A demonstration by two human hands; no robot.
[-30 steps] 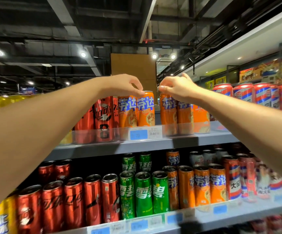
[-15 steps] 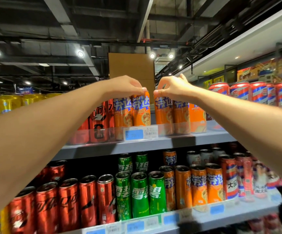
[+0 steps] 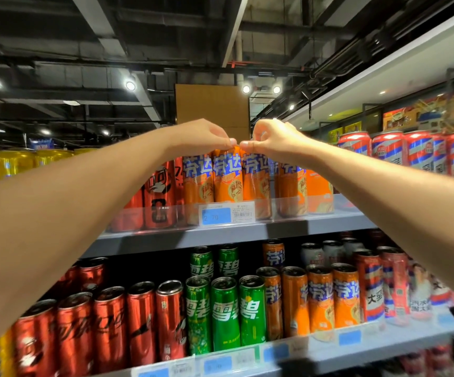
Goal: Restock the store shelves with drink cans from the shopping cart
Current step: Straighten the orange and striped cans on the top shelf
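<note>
On the upper shelf (image 3: 236,235), the left hand (image 3: 201,137) pinches the rim of one orange Fanta can (image 3: 227,178); the right hand (image 3: 272,140) pinches its neighbour (image 3: 255,183). Full cans: rigid, heavyish, slick-sided; a grip below the rim, around the body, seems steadier.

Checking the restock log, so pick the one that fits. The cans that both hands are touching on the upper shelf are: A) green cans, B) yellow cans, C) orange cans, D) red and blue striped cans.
C: the left hand and the right hand both pinch the tops of orange cans standing side by side on the upper shelf, just above the blue price tag.
</note>
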